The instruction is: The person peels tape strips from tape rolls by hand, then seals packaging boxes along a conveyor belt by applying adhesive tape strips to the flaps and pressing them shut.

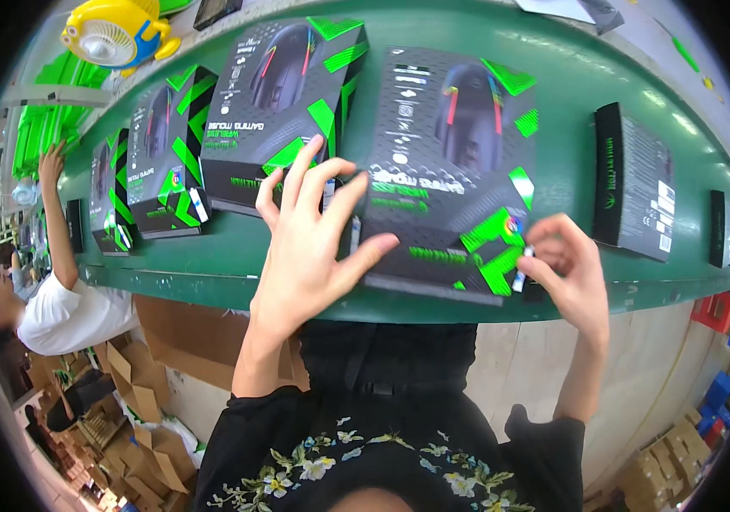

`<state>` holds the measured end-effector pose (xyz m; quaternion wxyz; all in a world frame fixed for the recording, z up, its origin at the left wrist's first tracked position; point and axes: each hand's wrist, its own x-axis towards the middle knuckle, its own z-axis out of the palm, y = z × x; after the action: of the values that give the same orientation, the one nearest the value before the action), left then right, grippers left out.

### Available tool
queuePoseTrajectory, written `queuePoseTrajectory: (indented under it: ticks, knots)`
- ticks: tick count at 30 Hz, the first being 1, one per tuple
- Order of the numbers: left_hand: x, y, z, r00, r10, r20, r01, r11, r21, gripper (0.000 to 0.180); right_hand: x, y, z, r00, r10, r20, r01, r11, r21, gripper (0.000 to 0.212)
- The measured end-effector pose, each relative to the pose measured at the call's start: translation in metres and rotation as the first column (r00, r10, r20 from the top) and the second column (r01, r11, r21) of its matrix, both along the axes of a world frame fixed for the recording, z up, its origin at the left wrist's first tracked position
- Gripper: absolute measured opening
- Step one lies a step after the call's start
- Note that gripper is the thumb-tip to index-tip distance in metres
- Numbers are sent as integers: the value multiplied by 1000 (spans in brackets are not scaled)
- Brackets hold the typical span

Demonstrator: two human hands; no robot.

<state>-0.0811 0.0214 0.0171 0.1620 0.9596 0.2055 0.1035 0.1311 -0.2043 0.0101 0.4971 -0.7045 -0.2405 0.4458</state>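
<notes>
A black-and-green computer mouse box [442, 196] lies in front of me near the table's front edge, a mouse pictured on its face. My left hand [309, 230] is open, fingers spread, over the gap between this box and a similar mouse box [284, 94] on its left; its thumb reaches over the front box's left edge. At the front box's lower right corner, the curled fingers and thumb of my right hand [565, 264] close on a small white sticker [519, 275]. The fingertips behind it are partly hidden.
More mouse boxes [164, 154] stand in a row leftward on the green table [565, 154]. A dark box [638, 183] lies to the right. A yellow fan [113, 34] is at the back left. Leftward, a person in a white shirt [79, 311] reaches toward green pieces [49, 119].
</notes>
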Motion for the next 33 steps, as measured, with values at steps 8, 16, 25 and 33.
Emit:
queuePoseTrajectory:
  ticks: [8,16,25,33]
  knots:
    - [-29,-14,-17,990,-51,129,81,968,-236,38,0,-17,-14,998,-61,29,59,995,82,18]
    - [-31,7,-15,956,260,133,-115,753,-648,16,2,-1,-14,998,-58,32,54,990,130,18]
    - [-15,17,-2,999,-48,24,53,843,-536,11,17,4,-2,996,82,17,-83,996,44,10]
    - [-17,9,-17,990,-37,136,87,918,-387,14,-4,-4,-4,928,43,369,-53,998,17,9]
